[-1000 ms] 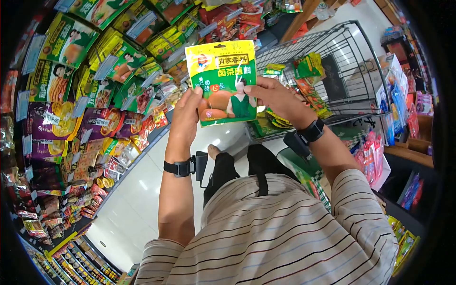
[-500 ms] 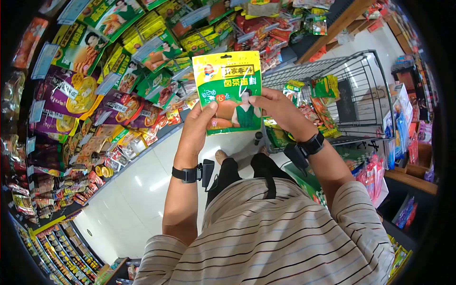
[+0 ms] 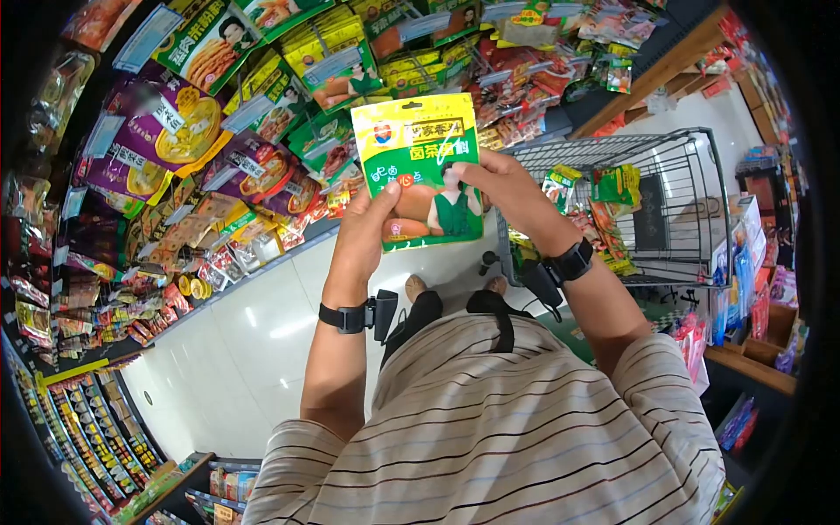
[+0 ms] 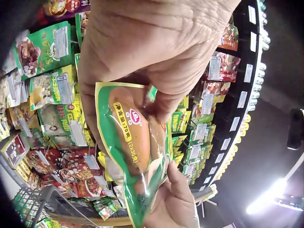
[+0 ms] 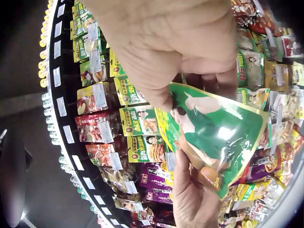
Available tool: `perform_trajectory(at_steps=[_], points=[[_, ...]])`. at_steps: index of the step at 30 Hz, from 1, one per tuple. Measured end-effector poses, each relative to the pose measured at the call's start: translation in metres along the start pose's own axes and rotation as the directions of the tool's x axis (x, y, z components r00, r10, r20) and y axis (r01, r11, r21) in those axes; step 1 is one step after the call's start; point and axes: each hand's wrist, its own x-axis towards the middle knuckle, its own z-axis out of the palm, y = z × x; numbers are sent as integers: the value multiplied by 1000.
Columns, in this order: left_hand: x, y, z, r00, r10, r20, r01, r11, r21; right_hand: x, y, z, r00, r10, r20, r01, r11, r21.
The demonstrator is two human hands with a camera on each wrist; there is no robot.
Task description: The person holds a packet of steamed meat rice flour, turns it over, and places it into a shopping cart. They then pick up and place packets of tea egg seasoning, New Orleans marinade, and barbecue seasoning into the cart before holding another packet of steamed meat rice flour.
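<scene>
Since we've got both hands on the flat, glossy yellow-and-green plastic pouch (image 3: 429, 162), neither one's really nearer: it's up right between them, long axis pointing away from our body, printed front facing us. Our left hand (image 3: 360, 232) pinches its left edge and our right hand (image 3: 518, 197) the right, thumbs in front, with the dark wire shopping cart (image 3: 652, 219) over on our right-hand side.

At the upper left of the head view we see purple packets (image 3: 175, 122) beside pale price tags (image 3: 150, 39); at the right, a wire shopping cart (image 3: 674, 234) holds green packets (image 3: 614, 185). Glossy floor (image 3: 262, 341) spreads lower left. In the left wrist view, lower right, we notice a bright light (image 4: 270, 195).
</scene>
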Motion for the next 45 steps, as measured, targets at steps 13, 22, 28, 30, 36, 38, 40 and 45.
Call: perform_trajectory(at_steps=[13,22,28,30,36,38,40,45], points=[[-32,9,-18,998,-14,-64,9,998,-67,2,12,25,999,-32,40,30,998,63],[-43,8,-16,986,63,-153,-67,997,-25,-5,12,33,996,-38,76,32,996,85],[-49,9,-10,980,94,-177,-89,995,38,0,28,26,994,-21,109,17,999,41],[-48,5,-13,980,55,-190,-51,998,24,-2,28,27,994,-5,108,-2,998,65],[-41,3,-7,985,39,-170,-44,999,-23,-11,14,25,986,-106,129,103,994,27],[-40,3,-6,981,6,-196,2,999,39,-15,13,24,980,-142,138,148,988,-37],[-40,2,-3,972,-20,-232,50,991,127,-23,7,25,976,-166,142,183,977,-113],[-32,-14,-4,976,33,-215,-18,997,69,-21,14,19,984,-127,126,159,946,-284]])
